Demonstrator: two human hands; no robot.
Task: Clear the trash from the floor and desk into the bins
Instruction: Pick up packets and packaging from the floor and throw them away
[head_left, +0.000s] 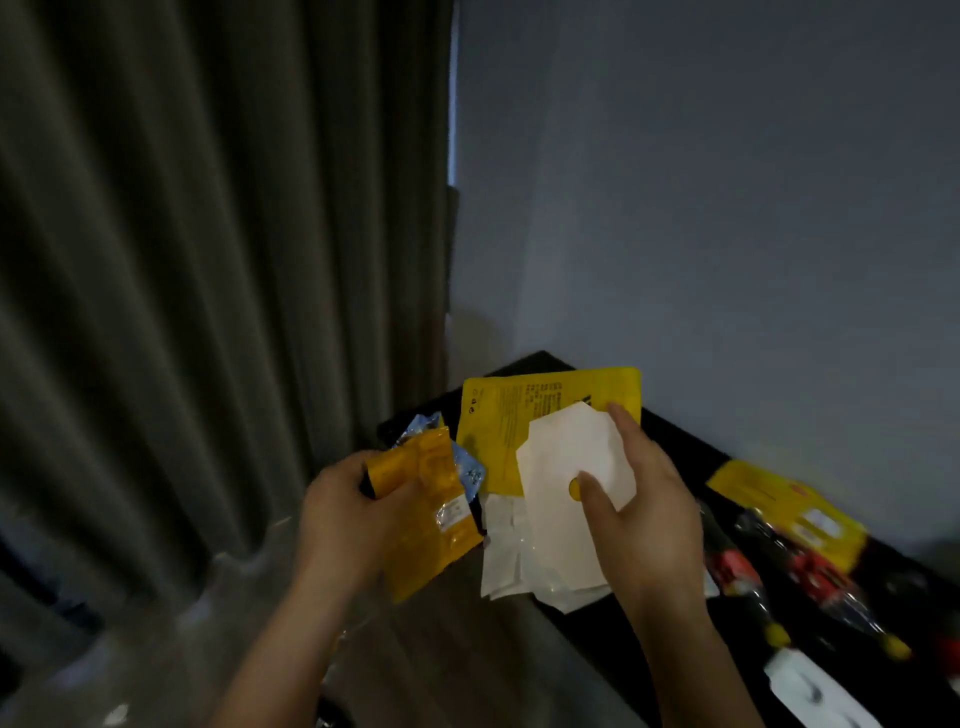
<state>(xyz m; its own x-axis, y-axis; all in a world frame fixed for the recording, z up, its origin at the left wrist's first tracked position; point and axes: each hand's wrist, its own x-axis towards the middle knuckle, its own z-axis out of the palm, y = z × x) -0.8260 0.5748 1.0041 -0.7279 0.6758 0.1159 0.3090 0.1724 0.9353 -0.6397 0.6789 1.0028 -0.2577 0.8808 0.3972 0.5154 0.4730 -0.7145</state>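
Left hand (353, 514) is gripping a crinkled orange foil wrapper (431, 519), fingers curled round it. Right hand (644, 499) is pinching white paper sheets (566, 457) & a big yellow plastic pouch (519, 415) above the black counter (670, 431) edge. Blurry red-label bottles (810, 577) are lying on the counter at right; grey curtain (208, 260) is hanging at left.

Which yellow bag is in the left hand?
The crinkly orange-yellow wrapper in the left hand. The flat yellow packet is by the right hand; the third packet lies on the desk.
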